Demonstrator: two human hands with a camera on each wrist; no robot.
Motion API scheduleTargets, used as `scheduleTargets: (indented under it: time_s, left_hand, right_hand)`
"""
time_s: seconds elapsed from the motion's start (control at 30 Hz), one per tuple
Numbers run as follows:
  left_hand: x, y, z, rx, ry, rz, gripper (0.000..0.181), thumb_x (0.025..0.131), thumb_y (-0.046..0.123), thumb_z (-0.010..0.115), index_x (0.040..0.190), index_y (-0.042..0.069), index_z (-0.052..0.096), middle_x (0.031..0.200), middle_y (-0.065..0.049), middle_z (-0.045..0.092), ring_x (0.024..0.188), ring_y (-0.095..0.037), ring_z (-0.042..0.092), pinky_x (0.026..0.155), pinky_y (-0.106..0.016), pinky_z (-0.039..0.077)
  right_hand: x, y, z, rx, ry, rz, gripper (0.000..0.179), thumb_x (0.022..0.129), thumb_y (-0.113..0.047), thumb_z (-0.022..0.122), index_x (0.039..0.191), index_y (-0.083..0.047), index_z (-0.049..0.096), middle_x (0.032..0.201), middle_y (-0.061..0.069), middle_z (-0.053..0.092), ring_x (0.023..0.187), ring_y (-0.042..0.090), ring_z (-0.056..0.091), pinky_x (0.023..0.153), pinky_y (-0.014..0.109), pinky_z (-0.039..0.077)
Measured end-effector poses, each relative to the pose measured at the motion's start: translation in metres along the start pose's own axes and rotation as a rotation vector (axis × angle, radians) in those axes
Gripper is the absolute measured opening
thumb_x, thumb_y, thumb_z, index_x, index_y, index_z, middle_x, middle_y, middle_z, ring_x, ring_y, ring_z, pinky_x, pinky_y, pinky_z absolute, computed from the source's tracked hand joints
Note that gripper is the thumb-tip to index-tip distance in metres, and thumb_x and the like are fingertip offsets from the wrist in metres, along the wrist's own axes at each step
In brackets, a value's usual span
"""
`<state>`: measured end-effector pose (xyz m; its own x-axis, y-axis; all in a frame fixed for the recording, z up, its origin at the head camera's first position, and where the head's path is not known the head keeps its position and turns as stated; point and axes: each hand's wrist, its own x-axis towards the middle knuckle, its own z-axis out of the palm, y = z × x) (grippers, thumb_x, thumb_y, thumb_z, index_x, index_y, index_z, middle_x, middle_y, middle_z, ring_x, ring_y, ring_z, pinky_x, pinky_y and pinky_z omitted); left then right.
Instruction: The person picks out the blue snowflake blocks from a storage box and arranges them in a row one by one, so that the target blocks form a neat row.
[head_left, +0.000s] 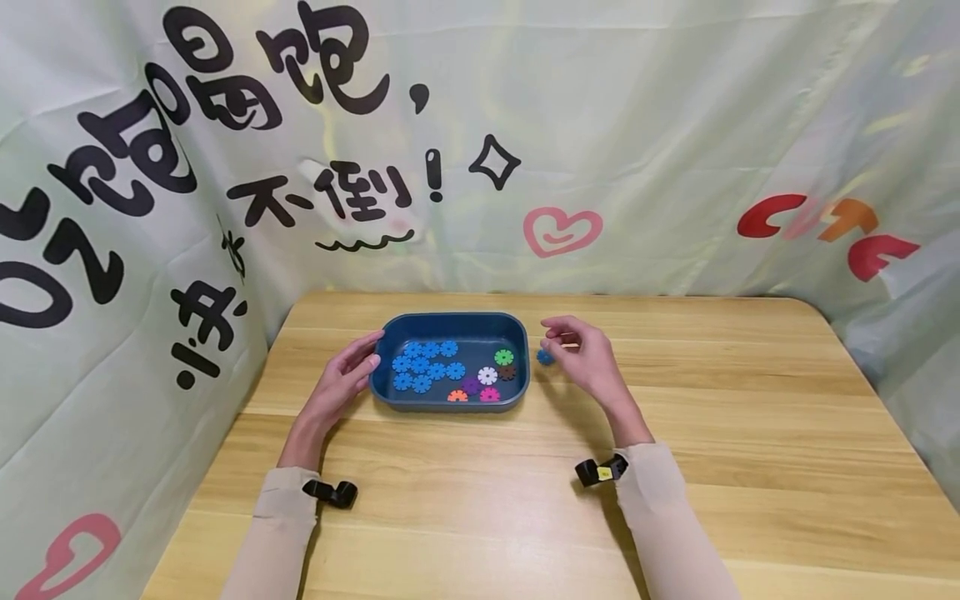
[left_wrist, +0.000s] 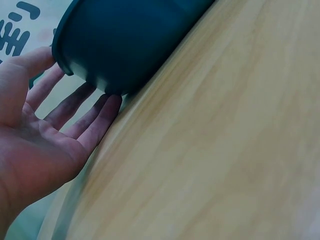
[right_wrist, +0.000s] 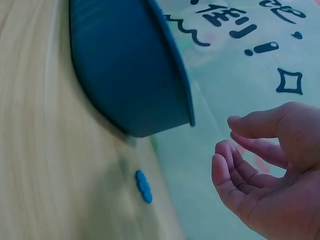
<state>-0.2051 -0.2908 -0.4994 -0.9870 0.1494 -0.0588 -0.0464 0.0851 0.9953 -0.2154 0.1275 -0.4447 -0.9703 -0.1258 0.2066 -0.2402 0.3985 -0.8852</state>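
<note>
A dark blue tray [head_left: 450, 407] holds several blue notched snowflake discs [head_left: 420, 367] in its left part. In its right part lie a green disc [head_left: 504, 357], a brown one, a white one [head_left: 487, 376], a purple one, a pink one [head_left: 489, 395] and an orange one. My left hand [head_left: 347, 375] holds the tray's left end, thumb at the rim and fingers against the outer wall [left_wrist: 115, 50]. Right of the tray, a blue snowflake disc [right_wrist: 143, 187] lies on the table. Over it hovers my right hand [head_left: 585, 354], empty, its fingers [right_wrist: 227, 180] loosely bent and apart from the disc.
The tray stands near the back of a wooden table [head_left: 480, 500]. A pale curtain [head_left: 660, 150] with dark lettering and a pink heart [head_left: 562, 232] hangs behind and at the sides. Each wrist wears a small black camera [head_left: 332, 493].
</note>
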Motion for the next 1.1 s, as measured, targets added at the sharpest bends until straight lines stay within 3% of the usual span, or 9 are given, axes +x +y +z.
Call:
scheduleTargets:
  time_s: [0.47,0.6,0.87,1.1]
  left_hand:
    - [-0.002,-0.001,0.001,-0.002,0.006,-0.013,0.056,0.106,0.033,0.06,0.157,0.02,0.044,0.164,-0.005,0.034,0.148,-0.028,0.034,0.102,-0.024,0.048]
    - [-0.001,-0.001,0.001,-0.014,0.003,-0.019,0.056,0.106,0.033,0.06,0.157,0.02,0.043,0.164,-0.005,0.034,0.148,-0.028,0.034,0.106,-0.029,0.046]
    - [-0.002,-0.001,0.002,-0.025,0.008,-0.014,0.054,0.105,0.032,0.06,0.156,0.021,0.045,0.164,-0.007,0.034,0.147,-0.03,0.036,0.102,-0.026,0.049]
    - [-0.002,0.0,0.004,-0.044,-0.001,-0.008,0.053,0.106,0.03,0.06,0.156,0.021,0.045,0.165,-0.009,0.033,0.148,-0.031,0.035,0.1,-0.024,0.05]
  right_hand:
    - [-0.007,-0.022,0.024,0.086,-0.051,-0.056,0.031,0.097,-0.005,0.07,0.127,0.001,0.066,0.108,0.017,0.067,0.103,0.032,0.067,0.092,0.045,0.058]
    - [-0.009,-0.027,0.033,0.09,-0.068,-0.079,0.031,0.097,-0.004,0.07,0.127,-0.002,0.066,0.107,0.014,0.066,0.1,0.028,0.067,0.09,0.04,0.058]
    - [-0.005,-0.035,0.053,0.034,-0.148,-0.136,0.033,0.097,-0.005,0.07,0.13,-0.003,0.063,0.111,0.019,0.066,0.098,0.025,0.066,0.088,0.04,0.059]
    - [0.006,-0.04,0.067,-0.034,-0.191,-0.146,0.031,0.098,-0.007,0.07,0.128,-0.003,0.063,0.109,0.016,0.067,0.096,0.023,0.067,0.084,0.036,0.059]
